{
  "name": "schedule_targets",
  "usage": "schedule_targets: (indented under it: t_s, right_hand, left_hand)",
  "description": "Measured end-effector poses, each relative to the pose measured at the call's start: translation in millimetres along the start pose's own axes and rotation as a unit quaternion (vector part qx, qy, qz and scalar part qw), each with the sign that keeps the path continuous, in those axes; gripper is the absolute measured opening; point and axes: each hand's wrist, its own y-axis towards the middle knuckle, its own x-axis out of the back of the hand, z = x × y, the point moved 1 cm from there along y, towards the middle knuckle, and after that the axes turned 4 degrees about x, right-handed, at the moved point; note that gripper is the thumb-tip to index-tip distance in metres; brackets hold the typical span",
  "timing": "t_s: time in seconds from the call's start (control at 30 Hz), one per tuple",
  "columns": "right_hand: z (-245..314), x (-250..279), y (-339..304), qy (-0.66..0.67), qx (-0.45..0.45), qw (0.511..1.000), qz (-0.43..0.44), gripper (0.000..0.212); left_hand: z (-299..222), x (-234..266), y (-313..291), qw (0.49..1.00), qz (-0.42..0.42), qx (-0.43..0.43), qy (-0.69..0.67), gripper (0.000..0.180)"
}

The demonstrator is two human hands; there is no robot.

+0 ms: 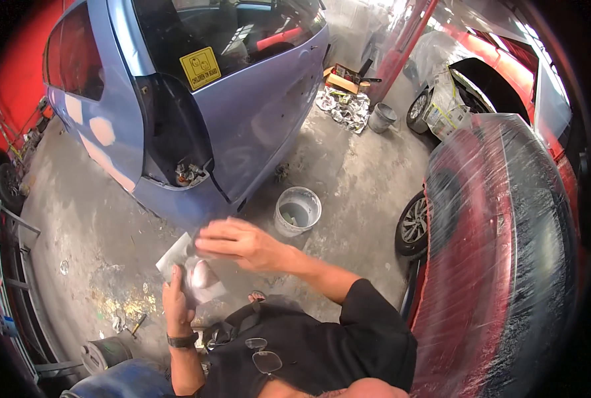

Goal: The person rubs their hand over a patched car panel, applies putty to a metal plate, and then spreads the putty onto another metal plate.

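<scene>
My left hand (pixel 178 298), with a dark watch on its wrist, holds a flat pale board (pixel 174 255) in front of my body, thumb over its near edge. A smooth pinkish lump of what looks like putty (pixel 204 275) lies on the board. Above the board's far right side is my right hand (pixel 239 242), fingers bent together and smeared by motion. A small dark shape shows at its fingertips, too blurred to name. Just beyond stands the blue car (pixel 255 123), its tail light out and pale filler patches (pixel 101 131) on its side panel.
A white bucket (pixel 298 211) holding liquid stands on the concrete floor right of my hands. At the right is a red car under plastic film (pixel 468 265). A grey bucket (pixel 382 117) and a box of tools (pixel 346 78) sit farther back. A metal rack (pixel 26 285) runs along the left.
</scene>
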Motion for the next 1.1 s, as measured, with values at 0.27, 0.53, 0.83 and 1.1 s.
schedule_targets:
  t_s: [0.27, 0.53, 0.83, 1.1]
  right_hand:
    - [16, -83, -24, -0.157, 0.106, 0.963, 0.193, 0.044]
    - [36, -76, -27, -0.069, 0.076, 0.963, 0.249, 0.035]
    - [85, -74, 30, 0.2, 0.038, 0.979, -0.003, 0.052]
    - [23, -112, 2, -0.177, 0.02, 0.958, 0.226, 0.061]
  left_hand:
    - [-12, 9, -12, 0.932, -0.192, -0.189, 0.242, 0.055]
    - [-59, 68, -6, 0.98, -0.128, -0.139, -0.067, 0.047]
    - [-14, 58, -8, 0.936, 0.148, -0.005, -0.321, 0.046]
    - [-15, 89, -30, 0.971, 0.002, -0.106, -0.216, 0.043]
